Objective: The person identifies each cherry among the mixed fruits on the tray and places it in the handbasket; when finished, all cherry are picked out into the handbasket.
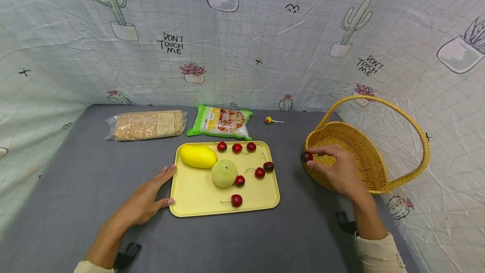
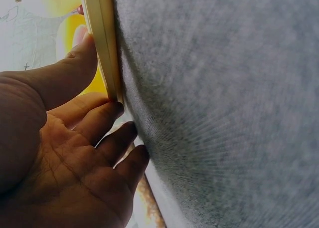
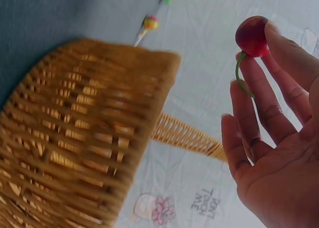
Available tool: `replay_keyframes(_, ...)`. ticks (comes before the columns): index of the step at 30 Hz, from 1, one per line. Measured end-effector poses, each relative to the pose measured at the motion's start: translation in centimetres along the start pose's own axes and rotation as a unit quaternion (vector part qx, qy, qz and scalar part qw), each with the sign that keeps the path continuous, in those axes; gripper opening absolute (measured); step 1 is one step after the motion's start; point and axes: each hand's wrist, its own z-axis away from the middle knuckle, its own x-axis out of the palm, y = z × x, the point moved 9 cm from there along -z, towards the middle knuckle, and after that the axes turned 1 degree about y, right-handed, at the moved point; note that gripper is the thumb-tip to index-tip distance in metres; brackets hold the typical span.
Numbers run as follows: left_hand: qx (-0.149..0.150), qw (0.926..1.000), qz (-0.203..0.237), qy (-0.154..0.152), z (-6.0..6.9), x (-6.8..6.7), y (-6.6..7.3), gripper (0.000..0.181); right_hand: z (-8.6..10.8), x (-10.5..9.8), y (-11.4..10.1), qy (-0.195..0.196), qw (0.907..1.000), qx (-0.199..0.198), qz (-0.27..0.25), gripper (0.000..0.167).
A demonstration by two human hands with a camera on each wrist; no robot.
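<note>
At the right of the grey table (image 1: pixel 288 239), a person's right hand (image 1: pixel 342 174) pinches a dark red cherry (image 1: pixel 306 157) between thumb and forefinger, the gap between them narrow, just the fruit's width; the right wrist view shows its green stem (image 3: pixel 238 77) curving down beside the other fingers, which are extended and slightly bent. The held cherry appears in front of the left rim of a wicker basket (image 1: pixel 367 153) with a tall arched handle (image 1: pixel 423 142); whether it is over the opening or just outside, one cannot tell. Well to the left, the left hand (image 1: pixel 142 203) rests against the left edge of a pale yellow tray (image 1: pixel 195 193), thumb and fingers spread wide, the thumb on the rim in the left wrist view. On the tray lie seven more cherries (image 1: pixel 236 200), most of them toward the right half, a long yellow fruit (image 1: pixel 197 156) in the far left corner, and a round pale green fruit (image 1: pixel 223 174) near the middle, with one cherry right against its side. Behind the tray are a clear bag of grains (image 1: pixel 142 125), a green and white packet (image 1: pixel 221 122) and, farther right, a small lollipop (image 1: pixel 268 120). A white cloth (image 1: pixel 242 83) printed with potted cacti hangs behind.
</note>
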Motion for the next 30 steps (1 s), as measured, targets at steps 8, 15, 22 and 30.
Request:
replay_keyframes(8, -0.003, 1.0000, -0.002, -0.003, -0.1, 0.1, -0.1, 0.091, -0.7, -1.6, 1.6, 0.024, 0.9995, -0.002, 0.020, 0.032)
replay_keyframes(15, 0.001, 1.0000, 0.003, 0.000, -0.1, 0.0, -0.2, 0.091, -1.6, -2.1, 2.5, -0.011, 0.9982, 0.026, 0.053, 0.029)
replay_keyframes(22, 0.001, 1.0000, 0.006, 0.000, -0.1, 0.0, -0.2, 0.091, -2.8, -2.2, 3.2, -0.065, 0.9954, 0.023, 0.067, 0.030)
replay_keyframes(30, 0.000, 1.0000, 0.004, 0.000, 0.0, -0.1, -0.1, 0.092, -4.1, -2.0, 4.1, -0.126, 0.9886, 0.017, 0.081, 0.027)
